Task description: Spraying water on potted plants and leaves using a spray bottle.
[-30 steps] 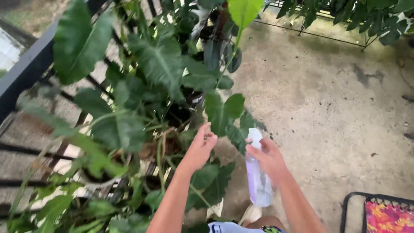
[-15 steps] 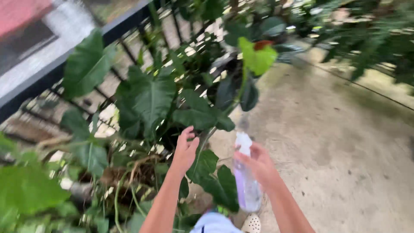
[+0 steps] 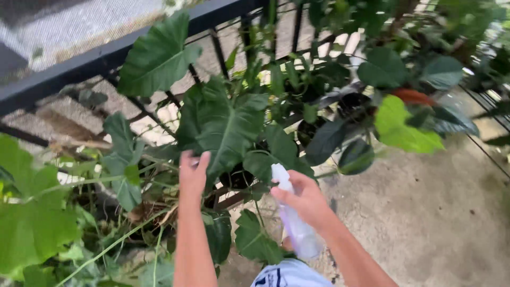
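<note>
— While the right hand [image 3: 305, 199] is wrapping its fingers [image 3: 284, 197] around the translucent pale plastic spray bottle [image 3: 295, 223], where is that bottle sitting?

— It is hanging low in the middle of the view, nozzle end up, just in front of the large dark green heart-shaped leaf [image 3: 226, 127].

— And the left hand [image 3: 192, 174]?

— Its fingers are lying loosely open, touching the lower edge of that same leaf.

— What is standing around them?

— A black metal railing [image 3: 101, 58] is running behind the plants, a bright yellow-green leaf [image 3: 404, 130] is showing to the right, and grey concrete floor [image 3: 425, 212] is lying below. Black pots [image 3: 353, 103] are sitting among the foliage.
</note>
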